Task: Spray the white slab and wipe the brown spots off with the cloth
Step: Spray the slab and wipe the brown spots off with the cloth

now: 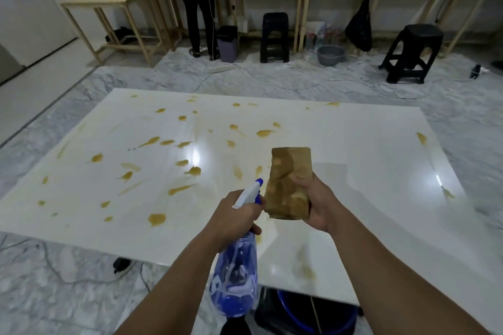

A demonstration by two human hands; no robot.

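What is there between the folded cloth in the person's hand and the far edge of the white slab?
In the head view, beyond the cloth the white slab shows only glossy surface with a few brown spots on it.

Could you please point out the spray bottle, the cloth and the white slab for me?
spray bottle (236, 275), head view, on its clear blue body.
cloth (288, 182), head view, middle of the stained folded face.
white slab (353, 149), head view, bare glossy patch right of the cloth.

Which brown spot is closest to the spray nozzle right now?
The narrow streak on the white slab, just beyond the spray bottle nozzle and beside the cloth; other spots lie farther left.
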